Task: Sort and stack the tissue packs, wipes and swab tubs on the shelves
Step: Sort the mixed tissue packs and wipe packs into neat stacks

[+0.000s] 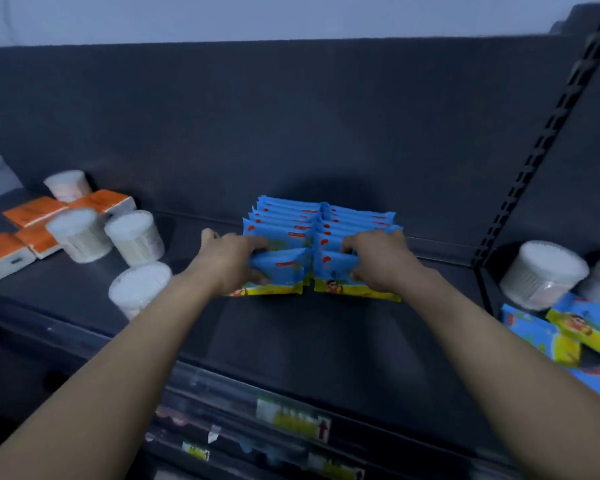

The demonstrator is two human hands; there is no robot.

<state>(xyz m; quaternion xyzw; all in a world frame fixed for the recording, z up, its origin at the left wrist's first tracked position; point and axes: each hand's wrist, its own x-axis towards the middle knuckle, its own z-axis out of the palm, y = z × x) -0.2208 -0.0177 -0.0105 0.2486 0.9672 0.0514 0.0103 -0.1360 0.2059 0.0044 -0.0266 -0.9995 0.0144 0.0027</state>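
Blue plastic wipe packs (321, 220) with a yellow cartoon strip along the bottom stand on edge in two rows, side by side, at the middle of the dark metal shelf (309, 334), well back from its front lip. Filed face-forward, one behind another, many packs fit in little depth and the front print shows. I judge that is why they are stood up and not laid flat.

The left hand (227, 258) grips the front pack of the left row (281, 268), with its fingers curled over the top edge and its thumb low on the face. The right hand (378, 261) pinches the front pack of the right row (333, 268) in much the same way. Holding both rows at once seems meant to square them against each other and stop the soft packs from toppling forward.

To the left, white round cotton swab tubs (134, 237) sit loosely among orange-and-white tissue packs (37, 209), some of them touching. These look unsorted. Past the black slotted upright (534, 150), in the next bay to the right, more white swab tubs (542, 275) sit beside loose blue-and-yellow wipe packs (541, 337) that lie flat and overlap. By my reckoning the wipes are well along, while the tubs and tissues are not yet grouped.
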